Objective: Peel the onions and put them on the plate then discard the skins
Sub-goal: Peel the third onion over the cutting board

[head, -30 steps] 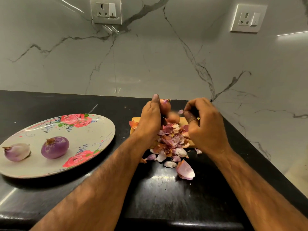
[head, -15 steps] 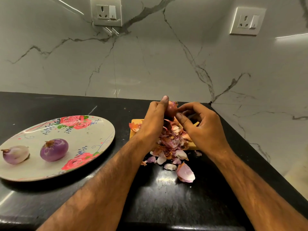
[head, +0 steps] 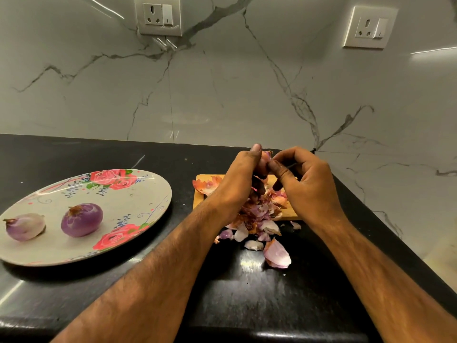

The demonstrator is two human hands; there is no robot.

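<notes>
1. Hard to see much of the onion [head: 264,160]: only a pinkish sliver showing between the two hands, the rest buried behind fingers and thumb.
2. Impossible to tell how much skin is on it.
3. Partly covered too, the wooden board [head: 197,201], under the wrists and the heap; only its corners and one edge on show.
4. Cut off at the bottom edge, both forearms, elbows out of view.
5. Left hand [head: 237,179] up over the board, thumb pointing straight up, fingers wrapped round the onion and gripping it.
6. Right hand [head: 309,184] tucked in close, fingers curled, thumb pressed to the onion's side, pinching at its top.
7. Held in the air above the board, near the back corner of the black counter [head: 247,293].
8. Over on the floral plate [head: 138,194], two peeled onions [head: 81,220], glossy purple, one paler, lying apart.
9. Beneath the hands, skins [head: 259,219] heaped in purple, white and orange, spilling off the board onto the counter.
</notes>
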